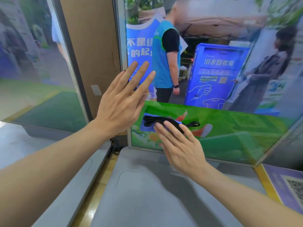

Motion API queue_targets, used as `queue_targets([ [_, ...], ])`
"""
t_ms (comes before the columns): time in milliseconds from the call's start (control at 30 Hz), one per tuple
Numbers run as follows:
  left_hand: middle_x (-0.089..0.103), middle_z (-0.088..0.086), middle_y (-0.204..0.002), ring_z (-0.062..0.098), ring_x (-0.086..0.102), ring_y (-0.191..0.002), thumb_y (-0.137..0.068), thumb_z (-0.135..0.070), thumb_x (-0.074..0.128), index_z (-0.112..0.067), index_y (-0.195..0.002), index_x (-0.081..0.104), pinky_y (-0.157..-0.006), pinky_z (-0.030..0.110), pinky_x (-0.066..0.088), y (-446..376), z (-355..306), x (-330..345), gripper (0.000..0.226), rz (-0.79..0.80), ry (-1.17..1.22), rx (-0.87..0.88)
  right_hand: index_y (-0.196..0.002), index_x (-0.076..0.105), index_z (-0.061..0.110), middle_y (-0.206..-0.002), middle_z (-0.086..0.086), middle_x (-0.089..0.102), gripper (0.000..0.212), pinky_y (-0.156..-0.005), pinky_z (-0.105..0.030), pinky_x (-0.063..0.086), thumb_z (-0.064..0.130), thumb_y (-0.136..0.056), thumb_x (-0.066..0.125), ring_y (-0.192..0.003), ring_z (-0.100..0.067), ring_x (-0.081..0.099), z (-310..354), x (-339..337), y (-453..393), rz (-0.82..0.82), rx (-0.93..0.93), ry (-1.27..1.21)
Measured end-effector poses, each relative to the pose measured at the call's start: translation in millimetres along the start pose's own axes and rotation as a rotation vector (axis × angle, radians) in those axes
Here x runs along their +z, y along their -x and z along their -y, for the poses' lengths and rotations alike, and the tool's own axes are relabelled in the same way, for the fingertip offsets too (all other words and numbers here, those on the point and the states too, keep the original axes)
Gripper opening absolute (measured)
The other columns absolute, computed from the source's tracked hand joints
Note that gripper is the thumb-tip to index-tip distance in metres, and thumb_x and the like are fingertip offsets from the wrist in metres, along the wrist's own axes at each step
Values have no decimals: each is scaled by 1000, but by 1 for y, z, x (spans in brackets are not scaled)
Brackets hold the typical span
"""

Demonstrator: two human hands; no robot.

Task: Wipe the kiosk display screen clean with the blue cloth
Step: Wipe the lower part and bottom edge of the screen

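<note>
The kiosk display screen (213,79) stands upright in front of me, lit with a picture of people beside a blue bin above a green band. A blue cloth (148,124) with a black strap across it lies flat against the lower left of the screen. My right hand (180,145) presses the cloth to the glass with straight fingers. Up at the screen's left edge, my left hand (121,102) is raised with its fingers spread and straight, holding nothing.
A second lit screen (36,71) stands at the left, with a brown cardboard panel (93,54) between the two. Grey kiosk bases (147,185) lie below my arms. A purple sign with a QR code (288,185) sits at the lower right. Black cables (115,145) hang in the gap.
</note>
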State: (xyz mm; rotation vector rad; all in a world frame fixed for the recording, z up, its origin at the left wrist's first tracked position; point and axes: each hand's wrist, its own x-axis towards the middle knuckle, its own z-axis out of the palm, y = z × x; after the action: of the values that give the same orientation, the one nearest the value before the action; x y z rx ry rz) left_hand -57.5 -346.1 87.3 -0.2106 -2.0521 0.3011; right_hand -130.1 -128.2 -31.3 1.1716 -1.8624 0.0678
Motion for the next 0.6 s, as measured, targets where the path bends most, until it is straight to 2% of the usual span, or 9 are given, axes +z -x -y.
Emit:
queue_targets([
  [200,24,6,-160,26,24,-148,-103,-21,48,-16,-153,34,-119,42,27,11,-20,6,52,0,-2,-64,-154,35,15,-163,7,24,75,-124,-36,6,17,-86,67,-151,-10,17,0,6,38,198,-115,-45],
  [333,21,3,-160,24,24,-149,-102,-21,47,-19,-153,33,-120,42,25,23,-37,9,53,69,31,-26,-151,40,13,-162,6,27,73,-123,-36,14,16,-84,68,-150,-10,20,-17,1,57,270,-208,-44],
  [433,22,3,-161,23,22,-149,-101,-21,47,-20,-154,31,-118,43,28,27,-45,9,55,110,43,-18,-151,40,13,-162,7,27,71,-123,-36,15,15,-86,67,-150,-10,22,-33,-6,60,211,-184,-26],
  [600,24,4,-161,23,22,-149,-102,-22,46,-20,-154,31,-117,45,30,27,-56,12,54,128,39,-35,-154,34,15,-163,7,25,63,-124,-38,12,20,-96,57,-149,-13,24,-56,-18,46,11,-19,42],
])
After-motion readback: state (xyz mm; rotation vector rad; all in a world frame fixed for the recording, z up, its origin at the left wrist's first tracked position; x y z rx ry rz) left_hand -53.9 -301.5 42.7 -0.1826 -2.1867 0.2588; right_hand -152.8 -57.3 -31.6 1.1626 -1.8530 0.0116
